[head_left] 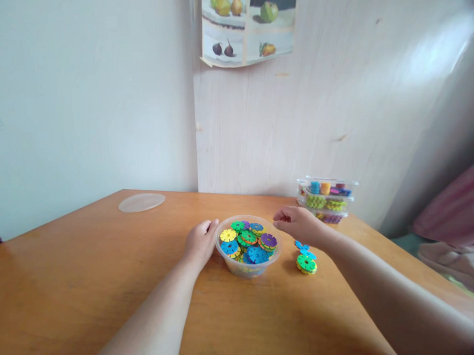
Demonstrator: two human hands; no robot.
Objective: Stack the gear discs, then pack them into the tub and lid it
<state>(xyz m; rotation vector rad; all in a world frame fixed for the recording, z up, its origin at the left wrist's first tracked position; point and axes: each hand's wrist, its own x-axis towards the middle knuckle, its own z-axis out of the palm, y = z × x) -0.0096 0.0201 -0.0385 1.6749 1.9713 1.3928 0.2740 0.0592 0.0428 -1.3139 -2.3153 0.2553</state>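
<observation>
Many discs [258, 255] crowd the bowl [247, 272], your left hand [200, 243] unclenched against its rim, your right hand [298, 223] curled, grip unclear.

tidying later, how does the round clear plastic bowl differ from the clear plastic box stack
The round clear plastic bowl is one container; the clear plastic box stack has several tiers. The bowl stands nearer, beside the left hand; the stack sits farther back, to the right. The bowl holds colourful flat notched discs mixed together; the stack splits its pieces between tiers. Both are clear, on the brown table, with colourful contents.
</observation>
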